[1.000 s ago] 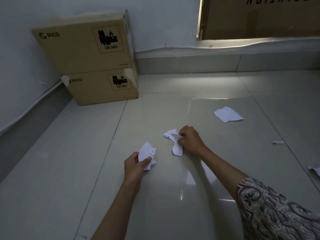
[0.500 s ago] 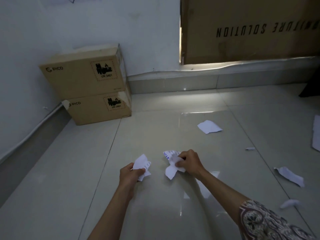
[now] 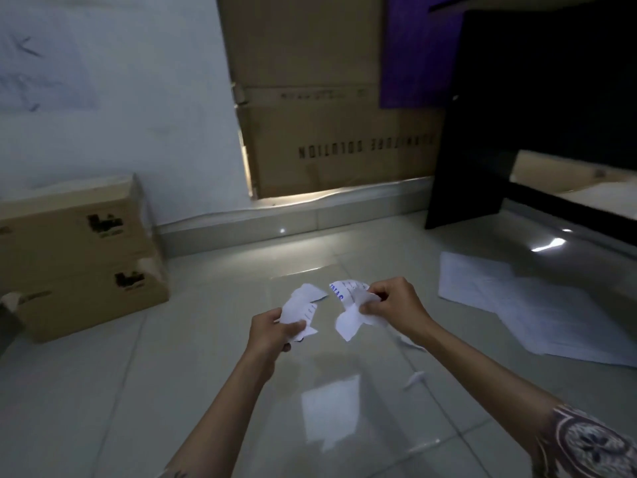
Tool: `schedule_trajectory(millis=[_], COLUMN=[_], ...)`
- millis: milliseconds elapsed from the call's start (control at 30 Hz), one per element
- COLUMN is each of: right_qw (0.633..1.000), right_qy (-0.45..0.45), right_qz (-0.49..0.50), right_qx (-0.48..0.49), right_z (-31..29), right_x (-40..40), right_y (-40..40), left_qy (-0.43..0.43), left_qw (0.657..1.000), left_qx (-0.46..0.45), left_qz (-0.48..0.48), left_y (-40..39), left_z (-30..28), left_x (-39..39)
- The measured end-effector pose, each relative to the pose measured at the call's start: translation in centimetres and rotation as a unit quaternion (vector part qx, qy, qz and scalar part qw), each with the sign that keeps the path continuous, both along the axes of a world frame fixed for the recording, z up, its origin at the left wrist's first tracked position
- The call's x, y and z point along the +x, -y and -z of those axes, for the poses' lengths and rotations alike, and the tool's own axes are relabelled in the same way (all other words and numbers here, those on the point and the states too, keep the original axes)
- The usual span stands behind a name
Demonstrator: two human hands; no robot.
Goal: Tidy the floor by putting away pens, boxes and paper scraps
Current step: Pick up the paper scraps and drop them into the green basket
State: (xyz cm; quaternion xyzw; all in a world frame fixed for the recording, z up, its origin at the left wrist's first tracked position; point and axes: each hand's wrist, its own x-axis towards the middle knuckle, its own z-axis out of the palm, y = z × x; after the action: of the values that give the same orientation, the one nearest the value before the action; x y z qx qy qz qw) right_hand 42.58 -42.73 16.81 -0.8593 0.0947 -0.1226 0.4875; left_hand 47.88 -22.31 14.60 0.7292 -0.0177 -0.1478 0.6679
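My left hand (image 3: 272, 331) grips a bunch of white paper scraps (image 3: 301, 307) above the pale tiled floor. My right hand (image 3: 393, 305) pinches another crumpled scrap with blue print (image 3: 350, 308), held a little to the right of the first bunch. Both hands are raised in the middle of the view, close together but apart. A thin sliver of paper (image 3: 413, 377) lies on the tiles below my right forearm. Larger white sheets (image 3: 537, 308) lie flat on the floor to the right.
Two stacked cardboard boxes (image 3: 79, 257) stand against the wall at the left. A large flat carton (image 3: 331, 108) leans on the back wall. A dark desk (image 3: 537, 98) with a purple panel stands at the right, its leg on the floor.
Both hands have lifted off the floor with their scraps. The camera has tilted up and turned right, bringing the desk and the large sheets into view.
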Motion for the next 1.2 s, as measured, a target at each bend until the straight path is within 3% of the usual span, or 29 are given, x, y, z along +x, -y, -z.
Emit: schedule_trajectory(millis=[367, 633, 767, 933, 1200], right_qw=[0.964, 0.871, 0.833, 0.821, 0.793], right_qy=[0.021, 0.065, 0.051, 0.005, -0.041], right_qz=[0.245, 0.448, 0.514, 0.546, 0.587], right_qx=[-0.102, -0.192, -0.198, -0.168, -0.156], right_z=[-9.5, -13.9, -14.1, -12.4, -9.9], right_x=[-20.4, -35.2, -40.4, -44.6, -47.5], right_y=[12.6, 17.5, 19.2, 20.7, 22.2], left_qy=[0.068, 0.098, 0.117, 0.199, 0.237], left_qw=[0.960, 0.903, 0.878, 0.851, 0.831], left_qx=[-0.067, -0.117, -0.130, -0.093, -0.057], left_qz=[0.265, 0.401, 0.446, 0.478, 0.499], left_y=[18.7, 29.7, 34.1, 37.4, 38.9], left_z=[-7.5, -10.8, -11.7, -11.8, -10.7], left_x=[-11.5, -23.2, -28.4, -34.0, -34.7])
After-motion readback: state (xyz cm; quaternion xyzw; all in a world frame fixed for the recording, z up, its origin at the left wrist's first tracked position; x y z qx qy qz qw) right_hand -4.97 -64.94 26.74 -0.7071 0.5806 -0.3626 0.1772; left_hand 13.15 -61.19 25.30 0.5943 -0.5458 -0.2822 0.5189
